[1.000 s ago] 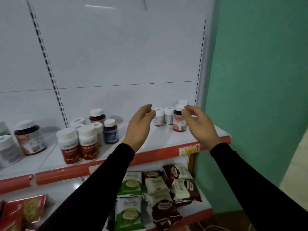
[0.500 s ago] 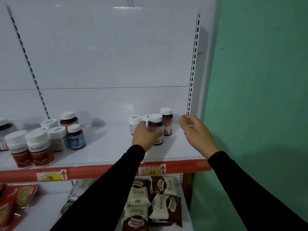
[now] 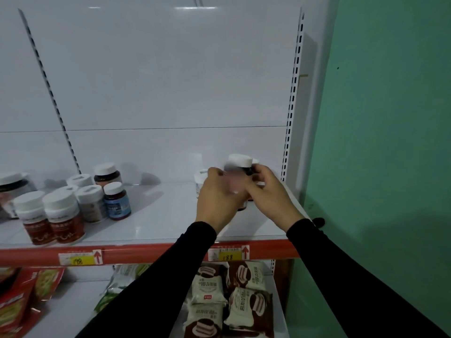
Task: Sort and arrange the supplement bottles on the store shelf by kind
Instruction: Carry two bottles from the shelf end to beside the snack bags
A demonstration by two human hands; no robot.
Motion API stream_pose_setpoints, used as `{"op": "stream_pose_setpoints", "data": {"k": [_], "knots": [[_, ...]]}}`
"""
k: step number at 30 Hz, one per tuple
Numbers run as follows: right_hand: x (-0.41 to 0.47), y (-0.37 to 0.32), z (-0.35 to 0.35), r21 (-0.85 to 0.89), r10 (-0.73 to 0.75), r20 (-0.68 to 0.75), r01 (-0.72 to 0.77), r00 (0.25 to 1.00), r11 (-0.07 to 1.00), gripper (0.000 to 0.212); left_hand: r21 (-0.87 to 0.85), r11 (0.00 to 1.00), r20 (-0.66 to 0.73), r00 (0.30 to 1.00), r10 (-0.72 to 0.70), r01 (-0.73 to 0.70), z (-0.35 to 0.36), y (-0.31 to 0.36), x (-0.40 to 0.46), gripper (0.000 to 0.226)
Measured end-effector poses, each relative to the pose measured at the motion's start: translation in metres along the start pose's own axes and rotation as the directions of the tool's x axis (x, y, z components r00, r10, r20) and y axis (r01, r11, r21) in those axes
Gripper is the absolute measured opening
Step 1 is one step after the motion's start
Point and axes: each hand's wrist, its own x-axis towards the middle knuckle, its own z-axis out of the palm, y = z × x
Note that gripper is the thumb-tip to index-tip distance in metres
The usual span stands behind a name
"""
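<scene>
Gripping the blurred dark bottle (image 3: 240, 175) near the shelf's (image 3: 151, 223) back right corner, the left hand (image 3: 218, 198) curls round it and the right hand (image 3: 268, 191) pinches another behind; I would lift slowly so the white bottle (image 3: 200, 181) beside stays upright.

Counted on the upper shelf (image 3: 151, 215): two red-labelled bottles (image 3: 51, 220), one blue-labelled bottle (image 3: 117, 201), two price tags (image 3: 80, 258). Five cake packets (image 3: 246, 301) are counted below.

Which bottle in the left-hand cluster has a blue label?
The small dark bottle with the blue label at the cluster's right edge; its neighbours, the front red-labelled bottles, carry red or pale labels.
</scene>
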Motion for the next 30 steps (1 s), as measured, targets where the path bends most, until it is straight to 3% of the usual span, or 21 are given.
{"op": "stream_pose_setpoints", "data": {"k": [5,9,12,21,25,30], "knots": [[0.009,-0.015,0.009,0.292,0.027,0.009,-0.029,1.000,0.956,0.043,-0.082,0.995,0.081,0.995,0.060,-0.053,-0.029,0.008,-0.007,0.075],[0.013,-0.018,0.014,0.389,0.095,0.058,-0.110,0.994,0.915,0.037,-0.202,0.978,0.272,0.962,0.013,0.044,-0.050,0.004,-0.008,0.047],[0.011,-0.020,0.020,0.435,0.090,0.099,-0.125,0.991,0.892,0.036,-0.236,0.971,0.293,0.956,0.032,0.040,-0.054,0.003,-0.009,0.033],[0.003,-0.027,0.022,0.390,0.080,0.130,-0.125,0.988,0.912,0.031,-0.262,0.963,0.305,0.952,0.025,0.059,-0.062,0.001,-0.016,0.036],[0.001,-0.034,0.030,0.324,-0.005,0.202,-0.062,0.979,0.944,0.022,-0.248,0.967,0.265,0.964,0.013,0.055,-0.077,0.001,-0.022,0.036],[0.003,-0.048,0.068,0.354,-0.121,0.283,0.014,0.952,0.935,0.030,-0.183,0.981,0.175,0.984,-0.036,0.068,-0.120,0.002,-0.036,0.045]]}}
